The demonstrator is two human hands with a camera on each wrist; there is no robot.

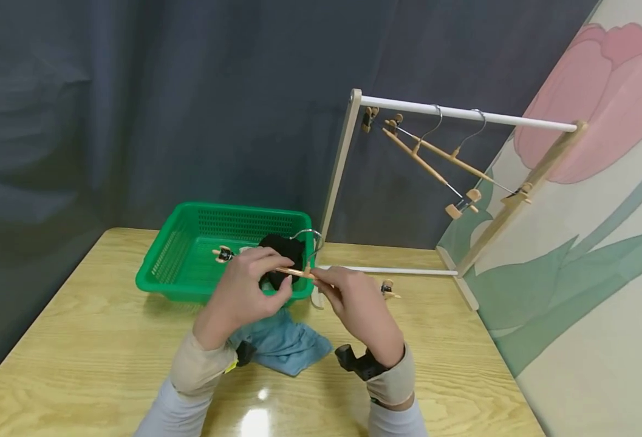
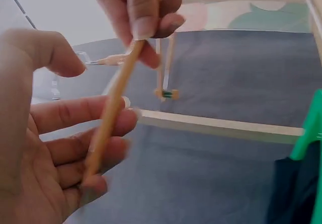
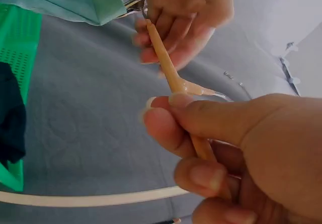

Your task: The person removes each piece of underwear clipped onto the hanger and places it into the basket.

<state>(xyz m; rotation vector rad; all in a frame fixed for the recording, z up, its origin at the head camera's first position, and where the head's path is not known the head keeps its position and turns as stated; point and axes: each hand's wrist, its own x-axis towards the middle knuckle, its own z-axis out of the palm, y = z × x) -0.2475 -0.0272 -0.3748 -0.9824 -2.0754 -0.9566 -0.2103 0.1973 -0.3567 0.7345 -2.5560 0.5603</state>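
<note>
A wooden clip hanger (image 1: 294, 272) with a metal hook is held up over the front right of the green basket (image 1: 153, 267). Near its middle, my right hand (image 1: 356, 303) pinches the bar between thumb and fingers. On the other half, the fingers of my left hand (image 1: 244, 294) lie behind the bar, with the thumb lifted away from it in the left wrist view. One end clip (image 1: 224, 254) shows left of the left hand, another (image 1: 388, 288) beyond the right. A blue cloth (image 1: 293, 346) lies crumpled below the hands, partly hidden by the left one.
Black cloth (image 1: 285, 247) sits in the basket. To the right stands a rack with a white top rail (image 1: 397, 104) and wooden posts. Two more clip hangers (image 1: 416, 155) hang from the rail. Dark curtain (image 1: 233, 109) backs the wooden table (image 1: 80, 340); a painted wall is at right.
</note>
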